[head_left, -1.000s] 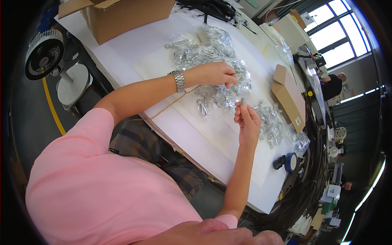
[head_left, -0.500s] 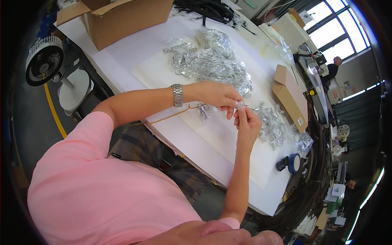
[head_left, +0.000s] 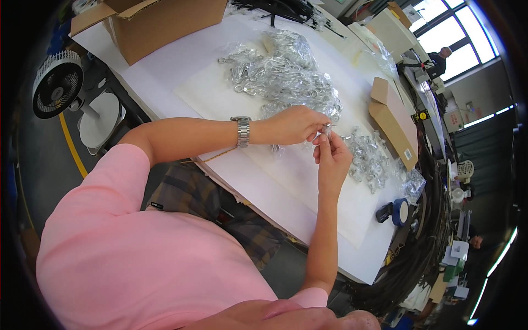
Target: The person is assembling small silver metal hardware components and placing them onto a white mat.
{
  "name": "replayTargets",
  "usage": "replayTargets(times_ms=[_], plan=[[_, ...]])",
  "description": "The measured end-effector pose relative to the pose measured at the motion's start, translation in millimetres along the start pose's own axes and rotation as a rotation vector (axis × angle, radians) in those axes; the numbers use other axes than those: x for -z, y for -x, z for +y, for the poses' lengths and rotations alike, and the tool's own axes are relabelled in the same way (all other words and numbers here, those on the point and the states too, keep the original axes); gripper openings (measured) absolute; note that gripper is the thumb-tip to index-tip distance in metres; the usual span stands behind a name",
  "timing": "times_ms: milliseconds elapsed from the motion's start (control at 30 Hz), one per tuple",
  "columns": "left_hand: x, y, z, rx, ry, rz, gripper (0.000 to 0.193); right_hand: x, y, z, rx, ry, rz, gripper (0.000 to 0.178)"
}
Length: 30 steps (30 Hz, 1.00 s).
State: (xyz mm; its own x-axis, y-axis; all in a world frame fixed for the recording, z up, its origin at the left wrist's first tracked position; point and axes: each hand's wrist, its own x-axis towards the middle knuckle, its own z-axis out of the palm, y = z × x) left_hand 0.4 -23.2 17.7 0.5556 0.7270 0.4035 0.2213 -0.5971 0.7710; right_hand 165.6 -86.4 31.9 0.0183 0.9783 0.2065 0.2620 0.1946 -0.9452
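My left hand (head_left: 291, 125), with a metal-band watch on its wrist, reaches across from the left with its fingers pinched together. My right hand (head_left: 333, 154) comes up from below, thumb and fingertips pressed together. Between the two sets of fingertips is a small shiny metal clasp (head_left: 328, 130), partly hidden by the fingers. Behind my left hand lies a large heap of metal clasps in clear plastic (head_left: 291, 77). A smaller heap of bagged clasps (head_left: 367, 159) is to the right of my right hand. A thin brown cord (head_left: 220, 155) shows below my left forearm.
A big open cardboard box (head_left: 165, 30) stands at the far left of the white table (head_left: 297, 203). An opened small carton (head_left: 395, 124) and a blue tape roll (head_left: 400, 212) are at the right. Black straps (head_left: 423, 242) hang beyond the edge. A fan (head_left: 58, 85) stands left.
Both hands have shifted slightly upward, and the metal clasp now shows at the fingertips where clear plastic showed before. More of the cord is hidden behind my left forearm.
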Motion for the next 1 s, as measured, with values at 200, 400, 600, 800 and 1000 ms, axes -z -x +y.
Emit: replayTargets(times_ms=[200, 400, 600, 800, 1000], plan=[[-4.1, 0.6, -3.4, -0.043, -0.115, 0.087, 0.025, 3.6, -1.1, 6.9, -0.040, -0.060, -0.048, 0.019], [-6.9, 3.6, -6.0, -0.107, -0.251, 0.141, 0.026, 42.0, -2.9, 9.2, -0.055, 0.371, 0.197, 0.025], [4.2, 7.4, -1.6, -0.469, -0.660, 0.430, 0.025, 53.6, 37.7, 38.8, 0.395, 1.001, 0.474, 0.039], [19.6, 122.8, 104.0, -0.507, -0.154, 0.144, 0.023, 28.0, 118.0, 24.2, 0.433, 0.853, 0.300, 0.031], [3.3, 325.0, 77.9, 0.394, 0.104, 0.249, 0.013, 7.8, 148.3, 24.3, 0.357, 0.842, 0.318, 0.025]])
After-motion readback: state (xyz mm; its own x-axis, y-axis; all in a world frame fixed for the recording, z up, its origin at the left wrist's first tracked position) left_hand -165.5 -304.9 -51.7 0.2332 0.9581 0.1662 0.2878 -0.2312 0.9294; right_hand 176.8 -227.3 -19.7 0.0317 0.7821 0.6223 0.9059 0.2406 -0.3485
